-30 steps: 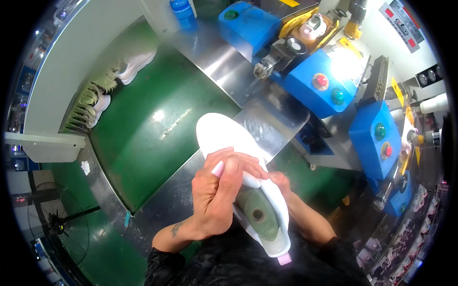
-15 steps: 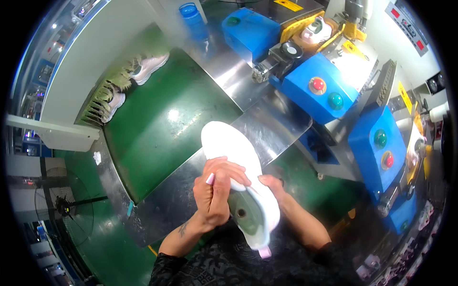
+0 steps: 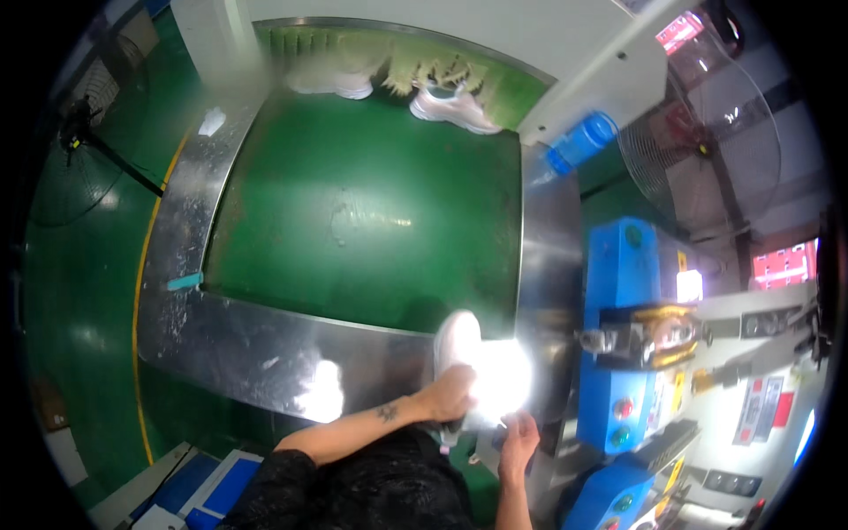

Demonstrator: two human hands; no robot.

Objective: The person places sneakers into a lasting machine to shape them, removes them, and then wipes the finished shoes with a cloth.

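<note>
A white sneaker (image 3: 457, 337) points away from me over the near edge of the metal rim, close to the belt. My left hand (image 3: 452, 391) is closed over its upper, around the tongue area. The heel shows partly below that hand, with a pink tab at its end. To the right of the shoe is my right hand (image 3: 519, 439), off it, with thumb and fingers pinched together. Something small and pale seems to be at its fingertips, but glare hides what it is.
A green belt (image 3: 371, 212) within a metal frame (image 3: 256, 344) carries two pale sneakers (image 3: 449, 108) at a fringed opening. A blue bottle (image 3: 583, 141) stands far right. Blue press machines (image 3: 614, 411) with buttons line the right side. Fans (image 3: 88, 141) stand beyond.
My view has turned right-to-left toward the belt. My right hand has come off the shoe and moved to its right. The left hand still holds the shoe.
</note>
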